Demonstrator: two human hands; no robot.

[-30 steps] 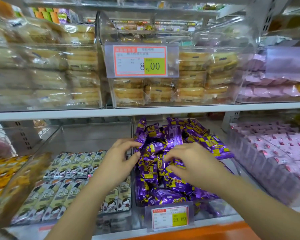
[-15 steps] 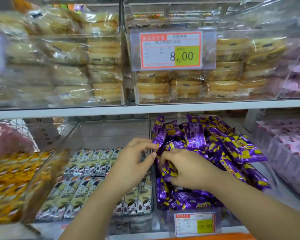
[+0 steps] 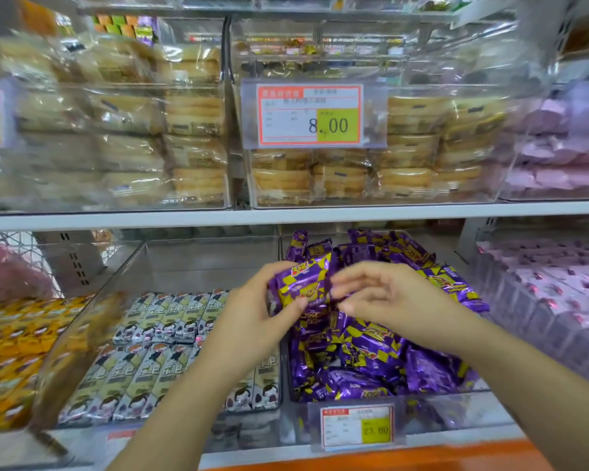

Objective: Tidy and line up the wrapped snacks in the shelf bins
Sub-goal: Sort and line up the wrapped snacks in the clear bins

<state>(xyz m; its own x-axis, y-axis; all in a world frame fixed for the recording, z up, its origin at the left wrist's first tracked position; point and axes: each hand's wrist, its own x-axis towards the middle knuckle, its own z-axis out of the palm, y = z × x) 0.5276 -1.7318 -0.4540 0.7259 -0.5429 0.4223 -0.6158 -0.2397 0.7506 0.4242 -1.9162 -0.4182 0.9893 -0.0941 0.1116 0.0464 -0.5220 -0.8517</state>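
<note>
A clear shelf bin (image 3: 422, 407) on the lower shelf holds a loose heap of purple-and-yellow wrapped snacks (image 3: 371, 351). My left hand (image 3: 255, 314) pinches one purple snack (image 3: 303, 282) between thumb and fingers, lifted above the heap near the bin's left wall. My right hand (image 3: 385, 297) hovers just right of that snack with its fingers loosely curled; whether they touch the wrapper's right end is blurred. The neighbouring bin to the left holds grey-and-white wrapped snacks (image 3: 157, 355) lying in neat rows.
Yellow snacks (image 3: 11, 351) fill the far left bin and pink ones (image 3: 565, 287) the right bin. The upper shelf (image 3: 286, 215) carries clear bins of packed pastries and a price tag reading 8.00 (image 3: 308, 114). A second price tag (image 3: 356, 426) hangs on the purple bin's front.
My left hand has picked one purple snack out of the heap and raised it. My right hand has lifted off the pile and come up beside it.
</note>
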